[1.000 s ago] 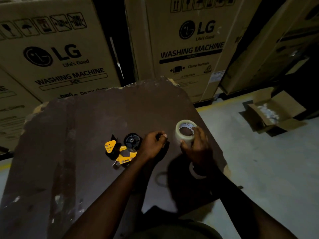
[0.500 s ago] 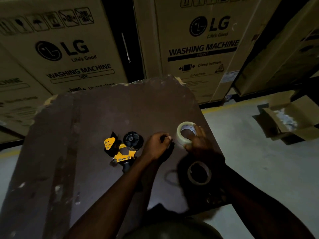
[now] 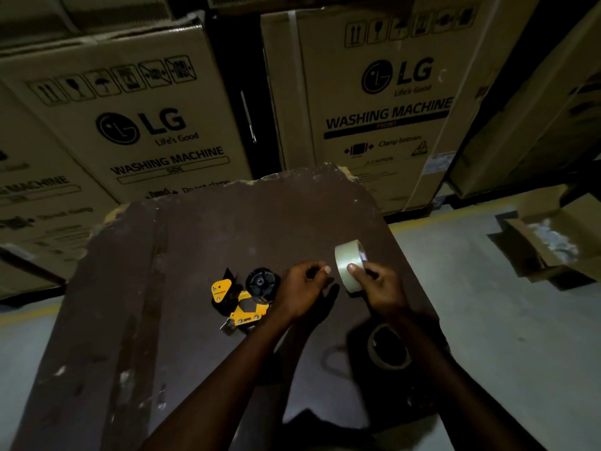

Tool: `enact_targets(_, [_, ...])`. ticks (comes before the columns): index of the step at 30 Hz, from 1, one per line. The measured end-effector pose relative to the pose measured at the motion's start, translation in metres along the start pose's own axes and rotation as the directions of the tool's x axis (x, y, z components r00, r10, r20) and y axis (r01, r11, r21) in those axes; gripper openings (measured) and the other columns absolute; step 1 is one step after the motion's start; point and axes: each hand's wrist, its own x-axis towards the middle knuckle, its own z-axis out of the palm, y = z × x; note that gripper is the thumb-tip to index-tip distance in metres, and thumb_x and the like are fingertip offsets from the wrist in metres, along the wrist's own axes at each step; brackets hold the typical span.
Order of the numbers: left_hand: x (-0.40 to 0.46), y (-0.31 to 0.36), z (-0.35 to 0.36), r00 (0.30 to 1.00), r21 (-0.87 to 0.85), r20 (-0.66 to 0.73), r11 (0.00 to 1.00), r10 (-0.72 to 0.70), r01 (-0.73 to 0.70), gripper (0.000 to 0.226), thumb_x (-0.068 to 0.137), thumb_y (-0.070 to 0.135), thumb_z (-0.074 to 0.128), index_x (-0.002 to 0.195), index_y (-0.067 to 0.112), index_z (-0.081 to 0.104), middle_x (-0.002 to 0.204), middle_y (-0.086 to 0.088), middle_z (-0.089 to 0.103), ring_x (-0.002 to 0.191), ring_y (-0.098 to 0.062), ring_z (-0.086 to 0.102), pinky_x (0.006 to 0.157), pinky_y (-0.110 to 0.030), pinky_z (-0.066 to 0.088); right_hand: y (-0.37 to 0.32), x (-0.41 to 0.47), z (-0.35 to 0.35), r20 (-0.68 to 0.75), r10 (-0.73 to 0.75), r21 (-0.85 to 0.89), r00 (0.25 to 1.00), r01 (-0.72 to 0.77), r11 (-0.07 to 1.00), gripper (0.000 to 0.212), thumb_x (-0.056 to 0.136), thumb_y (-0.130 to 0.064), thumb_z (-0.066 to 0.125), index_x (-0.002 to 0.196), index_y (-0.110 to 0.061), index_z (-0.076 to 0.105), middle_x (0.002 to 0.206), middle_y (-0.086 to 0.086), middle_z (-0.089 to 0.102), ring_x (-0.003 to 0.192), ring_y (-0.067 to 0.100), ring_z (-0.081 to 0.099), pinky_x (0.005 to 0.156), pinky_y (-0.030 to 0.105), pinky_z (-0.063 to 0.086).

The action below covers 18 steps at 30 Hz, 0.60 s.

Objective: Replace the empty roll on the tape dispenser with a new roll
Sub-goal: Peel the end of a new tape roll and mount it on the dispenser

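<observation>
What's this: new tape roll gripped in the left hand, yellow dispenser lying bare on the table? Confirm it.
Wrong hand. The head view shows the right hand gripping the new tape roll; the left hand has no roll. The yellow dispenser does lie bare on the table.

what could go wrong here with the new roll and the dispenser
1. The right hand holds the new roll near the table's right edge; a slip could send it to the floor.
2. The left hand seems to pick at the tape end; it may tear or restick.
3. The empty core by the right forearm could get knocked off.
</observation>
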Motion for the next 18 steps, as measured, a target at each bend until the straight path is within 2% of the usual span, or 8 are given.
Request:
enact_targets(2, [-0.004,0.005,-0.001,1.000,-0.042,-0.014,0.999,0.013,-0.014,0.020,0.095,0.024,0.064,0.107,0.010,0.072,0.088,0.008,0.072,0.068,0.016,0.063,0.068,-0.008,0.048,-0.016,-0.008,0.008,0.010,0.062,0.145,0.998,-0.062,0.987,0.015,0.088,-0.036,0.073,0.091,-0.023,0.079,0.095,0.012,0.077,0.086,0.032,0.075,0.068,0.050,0.063])
enact_targets(3, [-0.007,0.007,-0.002,1.000,-0.074,-0.021,0.997,0.022,-0.023,0.022,0.094,0.025,0.065,0.109,0.011,0.073,0.092,0.003,0.075,0.072,0.010,0.066,0.072,-0.017,0.053,-0.023,-0.012,0.011,0.012,0.064,0.181,0.998,-0.065,0.981,0.020,0.087,-0.039,0.073,0.093,-0.020,0.079,0.093,0.010,0.078,0.086,0.030,0.075,0.071,0.051,0.063])
enact_targets(5, [-0.014,0.012,-0.006,0.999,-0.182,-0.034,0.983,0.021,-0.027,0.022,0.093,0.021,0.067,0.112,0.011,0.072,0.099,-0.003,0.076,0.082,-0.005,0.071,0.078,-0.031,0.059,-0.039,-0.019,0.017,0.020,0.052,0.254,0.998,-0.055,0.966,0.019,0.090,-0.032,0.071,0.095,-0.016,0.078,0.090,0.008,0.079,0.083,0.024,0.076,0.073,0.042,0.063])
enact_targets(7, [-0.022,0.016,-0.012,0.998,-0.279,-0.050,0.959,0.030,-0.043,0.024,0.092,0.015,0.067,0.116,0.009,0.071,0.102,-0.002,0.076,0.089,-0.009,0.072,0.080,-0.030,0.060,-0.053,-0.026,0.023,0.047,0.039,0.309,0.998,-0.051,0.950,0.018,0.092,-0.027,0.069,0.100,-0.014,0.077,0.091,0.007,0.080,0.086,0.023,0.076,0.072,0.034,0.061])
enact_targets(8, [-0.027,0.017,-0.015,0.997,-0.319,-0.060,0.946,0.038,-0.055,0.024,0.092,0.012,0.067,0.116,0.009,0.071,0.103,-0.002,0.076,0.091,-0.011,0.073,0.079,-0.029,0.060,-0.058,-0.030,0.026,0.058,0.032,0.325,0.998,-0.049,0.944,0.022,0.091,-0.029,0.069,0.102,-0.012,0.077,0.093,0.008,0.079,0.088,0.026,0.076,0.074,0.035,0.061])
enact_targets(10, [-0.033,0.019,-0.021,0.996,-0.381,-0.080,0.922,0.050,-0.077,0.020,0.092,0.009,0.066,0.110,0.014,0.074,0.099,0.001,0.078,0.091,-0.012,0.073,0.079,-0.028,0.060,-0.066,-0.036,0.034,0.068,0.028,0.347,0.997,-0.049,0.937,0.031,0.087,-0.035,0.072,0.104,-0.011,0.077,0.097,0.011,0.079,0.092,0.030,0.075,0.081,0.043,0.061])
enact_targets(14, [-0.044,0.026,-0.036,0.993,-0.434,-0.113,0.897,0.033,-0.079,0.022,0.094,0.005,0.063,0.094,0.023,0.075,0.082,0.010,0.078,0.079,-0.005,0.072,0.071,-0.021,0.058,-0.080,-0.048,0.049,0.091,0.020,0.354,0.996,-0.051,0.934,0.042,0.080,-0.045,0.074,0.106,-0.012,0.077,0.100,0.012,0.078,0.097,0.032,0.074,0.091,0.054,0.058])
enact_targets(18, [-0.048,0.024,-0.052,0.989,-0.484,-0.149,0.873,-0.023,-0.053,0.013,0.093,0.016,0.067,0.090,0.022,0.078,0.090,-0.003,0.079,0.085,-0.020,0.074,0.078,-0.038,0.061,-0.093,-0.057,0.062,0.130,0.014,0.327,0.991,-0.056,0.943,0.045,0.080,-0.051,0.075,0.106,-0.015,0.077,0.101,0.010,0.078,0.097,0.032,0.074,0.090,0.059,0.057])
